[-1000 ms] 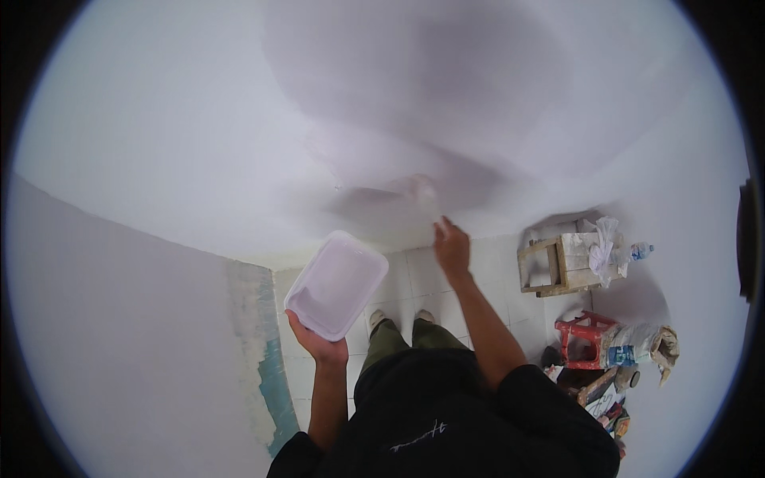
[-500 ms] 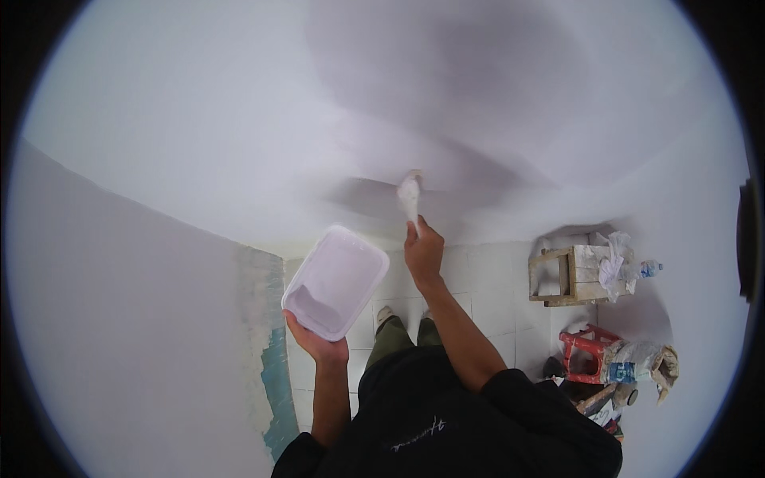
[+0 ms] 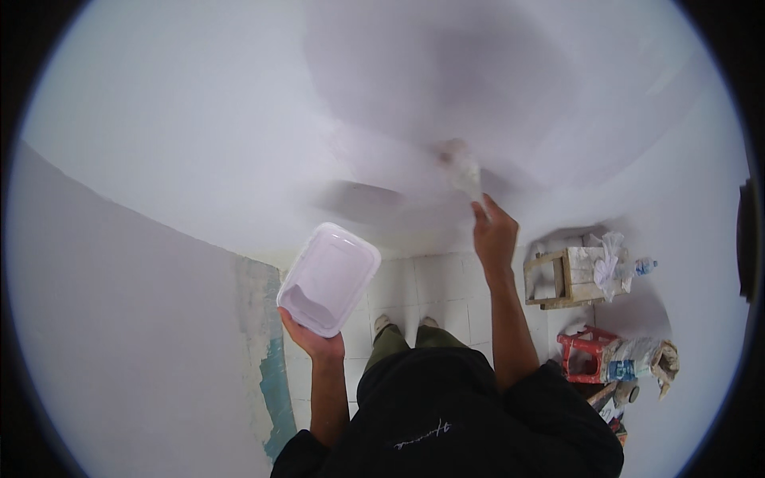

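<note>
Head view: a paintbrush (image 3: 464,170) with a blurred head is at the pale wall (image 3: 199,119); whether its bristles touch I cannot tell. The right hand (image 3: 496,233) has its fingers closed around the handle. Left of it, the left hand (image 3: 323,344) grasps a tilted plastic tray (image 3: 356,293), pale lilac inside, by its lower end. Beneath is the tiled floor (image 3: 390,291). Off to the right are a wooden stand (image 3: 584,269), a crumpled plastic bag (image 3: 608,267) and a red plastic stool (image 3: 582,344).

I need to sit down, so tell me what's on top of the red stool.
An open-mouthed sack is on the red stool; the surface beneath it is covered, so unseen.
</note>
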Demonstrator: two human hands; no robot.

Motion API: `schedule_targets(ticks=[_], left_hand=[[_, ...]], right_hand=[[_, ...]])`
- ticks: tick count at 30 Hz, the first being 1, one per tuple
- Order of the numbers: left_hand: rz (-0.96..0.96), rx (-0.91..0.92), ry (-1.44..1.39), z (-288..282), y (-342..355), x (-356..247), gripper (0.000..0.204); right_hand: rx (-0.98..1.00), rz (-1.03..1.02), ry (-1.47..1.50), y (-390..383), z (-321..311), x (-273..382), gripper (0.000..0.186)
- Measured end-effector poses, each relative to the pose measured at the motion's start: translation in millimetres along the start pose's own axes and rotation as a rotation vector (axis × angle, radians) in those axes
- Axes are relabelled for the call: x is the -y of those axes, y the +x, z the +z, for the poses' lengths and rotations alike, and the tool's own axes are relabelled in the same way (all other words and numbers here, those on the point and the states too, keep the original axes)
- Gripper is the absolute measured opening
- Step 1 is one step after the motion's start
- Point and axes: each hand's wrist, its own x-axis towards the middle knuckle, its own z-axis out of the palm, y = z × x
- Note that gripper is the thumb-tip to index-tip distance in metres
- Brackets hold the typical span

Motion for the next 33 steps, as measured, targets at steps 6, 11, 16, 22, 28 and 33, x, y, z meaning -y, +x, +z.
schedule_targets(ticks=[6,11,16,22,28,33], left_hand=[[-0.001,-0.048,-0.001,-5,1,5,0.061],[0.035,-0.086,0.002,-8,1,-1,0.06],[0.117,-0.151,0.042,3,1,-11,0.06],[0.192,-0.135,0.044,10,0,-22,0.06],[0.164,-0.132,0.006,6,2,-21,0.061],[0.188,-0.168,0.01,14,0,-23,0.062]], right_hand=[[-0.079,0.061,-0.089,-22,17,14,0.045],[0.192,0.184,0.214,-47,86,90,0.054],[0.35,0.118,0.405,-48,118,103,0.043],[0.227,0.05,0.258,-16,64,2,0.041],[-0.09,0.197,0.257,2,-3,23,0.045],[0.017,0.117,0.167,-35,79,71,0.053]])
